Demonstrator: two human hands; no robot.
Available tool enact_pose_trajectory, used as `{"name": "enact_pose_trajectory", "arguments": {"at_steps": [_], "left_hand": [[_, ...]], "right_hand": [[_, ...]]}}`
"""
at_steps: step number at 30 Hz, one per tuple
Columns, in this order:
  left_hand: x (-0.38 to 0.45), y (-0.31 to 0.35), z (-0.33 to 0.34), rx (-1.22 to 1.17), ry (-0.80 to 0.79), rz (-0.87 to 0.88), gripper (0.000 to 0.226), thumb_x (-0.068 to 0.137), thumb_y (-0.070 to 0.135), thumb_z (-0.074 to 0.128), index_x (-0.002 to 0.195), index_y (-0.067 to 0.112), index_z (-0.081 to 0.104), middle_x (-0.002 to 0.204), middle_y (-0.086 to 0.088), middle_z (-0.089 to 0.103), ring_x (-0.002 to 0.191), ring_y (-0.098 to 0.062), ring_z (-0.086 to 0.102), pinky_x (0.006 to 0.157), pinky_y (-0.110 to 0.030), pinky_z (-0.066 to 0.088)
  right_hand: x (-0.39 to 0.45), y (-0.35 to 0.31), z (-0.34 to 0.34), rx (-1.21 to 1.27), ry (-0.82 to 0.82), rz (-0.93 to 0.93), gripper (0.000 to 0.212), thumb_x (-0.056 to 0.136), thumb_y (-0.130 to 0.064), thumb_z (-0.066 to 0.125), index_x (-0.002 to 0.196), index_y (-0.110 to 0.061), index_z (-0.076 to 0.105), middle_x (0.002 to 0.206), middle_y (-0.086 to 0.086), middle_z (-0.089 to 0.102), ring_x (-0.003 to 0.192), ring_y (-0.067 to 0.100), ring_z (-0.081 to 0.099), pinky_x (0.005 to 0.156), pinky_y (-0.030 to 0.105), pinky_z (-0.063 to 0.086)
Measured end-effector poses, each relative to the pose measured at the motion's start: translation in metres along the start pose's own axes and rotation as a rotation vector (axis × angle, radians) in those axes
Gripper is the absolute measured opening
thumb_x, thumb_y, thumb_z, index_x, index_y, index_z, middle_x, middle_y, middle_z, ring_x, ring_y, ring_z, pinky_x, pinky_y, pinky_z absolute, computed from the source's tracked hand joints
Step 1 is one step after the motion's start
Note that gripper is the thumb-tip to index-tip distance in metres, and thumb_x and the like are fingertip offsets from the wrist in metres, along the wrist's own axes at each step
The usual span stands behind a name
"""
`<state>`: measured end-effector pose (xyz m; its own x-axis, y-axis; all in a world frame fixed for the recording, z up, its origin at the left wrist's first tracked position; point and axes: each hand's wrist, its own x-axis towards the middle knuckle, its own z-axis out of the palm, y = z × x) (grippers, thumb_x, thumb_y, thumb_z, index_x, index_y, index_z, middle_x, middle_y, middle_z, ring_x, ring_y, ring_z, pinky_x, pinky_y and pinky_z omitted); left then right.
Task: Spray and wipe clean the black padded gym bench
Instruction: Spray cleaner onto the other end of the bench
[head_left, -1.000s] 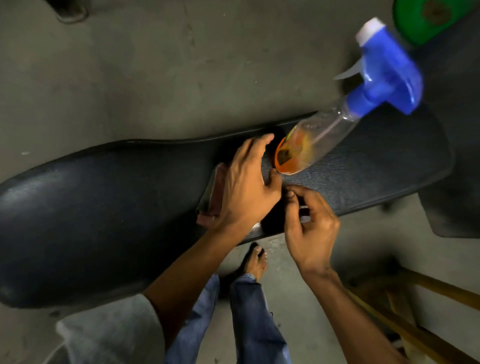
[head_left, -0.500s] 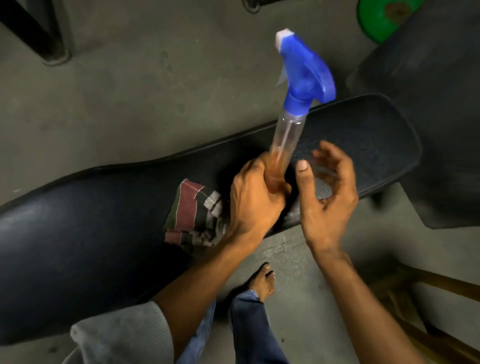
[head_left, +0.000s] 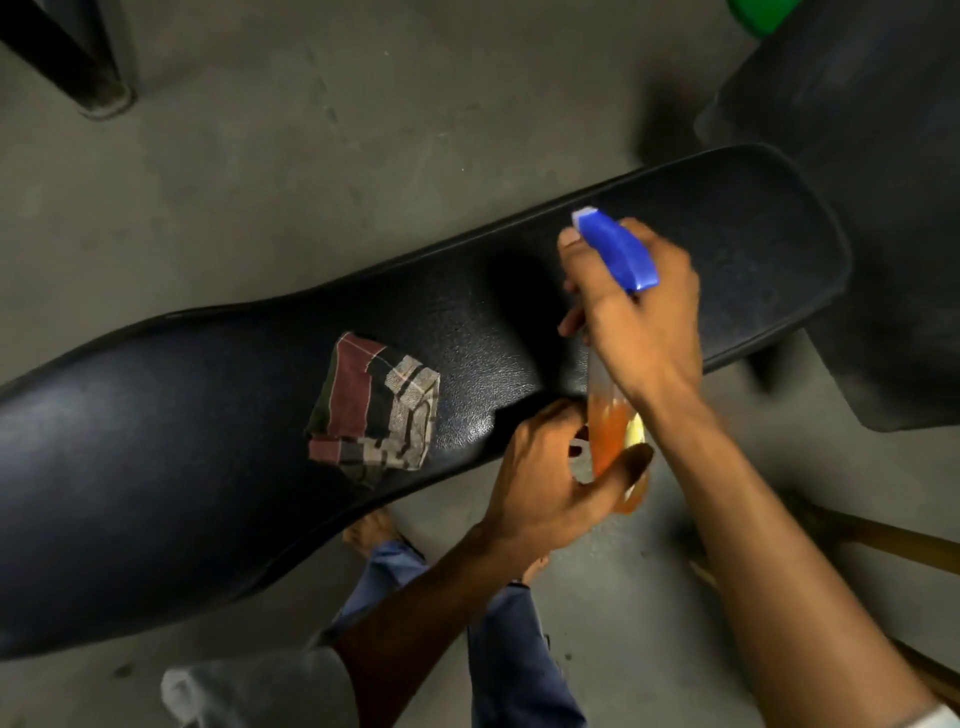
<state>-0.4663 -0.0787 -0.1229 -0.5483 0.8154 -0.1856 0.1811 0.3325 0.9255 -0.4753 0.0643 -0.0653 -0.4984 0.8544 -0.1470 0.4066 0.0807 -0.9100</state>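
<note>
The black padded bench (head_left: 182, 441) runs across the view from lower left to upper right. A folded checked cloth (head_left: 376, 405), maroon and grey, lies on its middle, touched by neither hand. A clear spray bottle (head_left: 610, 421) with orange liquid and a blue trigger head (head_left: 618, 252) stands tilted over the bench's near edge. My right hand (head_left: 639, 312) grips the bottle around its neck and head, fingers curled over the trigger. My left hand (head_left: 550, 478) holds the bottle's base from below.
Grey concrete floor lies all round. A dark metal leg (head_left: 88, 67) stands at the top left. A second dark padded piece (head_left: 883, 156) sits at the right, with a green disc (head_left: 758, 15) above it. Wooden bars (head_left: 883, 540) lie at the lower right. My bare foot (head_left: 371, 530) is under the bench edge.
The bottle has come down from upright and now tilts toward me. My right hand, open beside it before, now grips its neck and head. My left hand has slid to the base.
</note>
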Motion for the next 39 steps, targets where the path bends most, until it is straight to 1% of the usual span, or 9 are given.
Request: {"name": "enact_pose_trajectory", "arguments": {"at_steps": [3, 6, 9, 14, 18, 21, 26, 33, 39], "left_hand": [[-0.001, -0.010, -0.024, 0.078, 0.199, 0.072, 0.031, 0.095, 0.039, 0.062, 0.112, 0.015, 0.072, 0.103, 0.002, 0.070, 0.093, -0.016, 0.070, 0.080, -0.039, 0.058], [0.011, -0.021, -0.055, 0.347, 0.475, 0.129, 0.035, 0.093, 0.024, 0.060, 0.123, 0.011, 0.074, 0.116, -0.006, 0.071, 0.102, -0.026, 0.066, 0.090, -0.041, 0.054], [0.024, -0.049, -0.087, 0.643, 0.591, 0.068, 0.033, 0.089, 0.021, 0.064, 0.120, 0.015, 0.073, 0.122, -0.009, 0.068, 0.111, -0.032, 0.059, 0.095, -0.045, 0.042], [0.026, -0.085, -0.106, 0.750, 0.544, -0.123, 0.018, 0.099, 0.024, 0.065, 0.114, 0.015, 0.063, 0.120, -0.016, 0.061, 0.110, -0.038, 0.055, 0.096, -0.053, 0.044], [0.028, -0.084, -0.101, 0.862, 0.542, -0.110, 0.022, 0.098, 0.024, 0.066, 0.113, 0.011, 0.057, 0.121, -0.020, 0.057, 0.109, -0.041, 0.054, 0.094, -0.053, 0.042], [0.028, -0.080, -0.098, 0.964, 0.484, -0.044, 0.029, 0.100, 0.032, 0.062, 0.120, 0.014, 0.054, 0.128, -0.019, 0.057, 0.119, -0.040, 0.050, 0.100, -0.051, 0.037], [0.036, -0.067, -0.094, 0.932, 0.395, -0.062, 0.053, 0.097, 0.042, 0.060, 0.140, 0.011, 0.060, 0.151, -0.014, 0.055, 0.147, -0.037, 0.045, 0.130, -0.057, 0.019], [0.042, -0.060, -0.076, 0.996, 0.285, -0.160, 0.069, 0.097, 0.053, 0.051, 0.153, 0.012, 0.048, 0.162, -0.017, 0.044, 0.157, -0.038, 0.035, 0.130, -0.067, 0.013], [0.059, -0.045, -0.061, 0.926, 0.328, -0.059, 0.065, 0.094, 0.047, 0.059, 0.148, 0.011, 0.053, 0.157, -0.017, 0.048, 0.155, -0.038, 0.037, 0.131, -0.066, 0.013]], "right_hand": [[-0.010, 0.015, 0.010, -0.053, -0.038, 0.044, 0.047, 0.097, -0.054, 0.065, 0.081, -0.010, 0.062, 0.068, 0.008, 0.068, 0.066, 0.031, 0.072, 0.079, 0.060, 0.058], [-0.021, 0.026, 0.023, -0.090, -0.059, 0.075, 0.052, 0.096, -0.061, 0.061, 0.076, -0.013, 0.063, 0.066, 0.003, 0.066, 0.071, 0.033, 0.070, 0.082, 0.059, 0.057], [-0.037, 0.033, 0.041, -0.114, -0.092, 0.099, 0.057, 0.097, -0.065, 0.059, 0.074, -0.013, 0.064, 0.064, 0.005, 0.068, 0.070, 0.034, 0.071, 0.080, 0.052, 0.057], [-0.057, 0.052, 0.066, -0.175, -0.184, 0.084, 0.056, 0.097, -0.062, 0.059, 0.075, -0.011, 0.064, 0.062, 0.007, 0.067, 0.067, 0.039, 0.071, 0.074, 0.049, 0.058], [-0.050, 0.056, 0.068, -0.179, -0.178, 0.098, 0.050, 0.100, -0.059, 0.059, 0.070, -0.019, 0.060, 0.061, -0.002, 0.063, 0.067, 0.036, 0.072, 0.075, 0.050, 0.058], [-0.042, 0.054, 0.065, -0.181, -0.166, 0.094, 0.051, 0.100, -0.060, 0.059, 0.068, -0.020, 0.060, 0.058, -0.002, 0.062, 0.065, 0.035, 0.070, 0.074, 0.049, 0.058], [-0.040, 0.057, 0.060, -0.185, -0.157, 0.078, 0.045, 0.100, -0.057, 0.060, 0.062, -0.033, 0.054, 0.055, -0.008, 0.057, 0.063, 0.030, 0.068, 0.070, 0.046, 0.056], [-0.035, 0.066, 0.039, -0.156, -0.142, 0.112, 0.052, 0.104, -0.052, 0.067, 0.061, -0.028, 0.053, 0.051, -0.013, 0.058, 0.050, 0.012, 0.058, 0.063, 0.035, 0.044], [-0.021, 0.072, 0.016, -0.090, -0.067, 0.217, 0.063, 0.096, -0.068, 0.060, 0.066, -0.013, 0.058, 0.051, -0.001, 0.059, 0.054, 0.030, 0.068, 0.067, 0.052, 0.058]]}}
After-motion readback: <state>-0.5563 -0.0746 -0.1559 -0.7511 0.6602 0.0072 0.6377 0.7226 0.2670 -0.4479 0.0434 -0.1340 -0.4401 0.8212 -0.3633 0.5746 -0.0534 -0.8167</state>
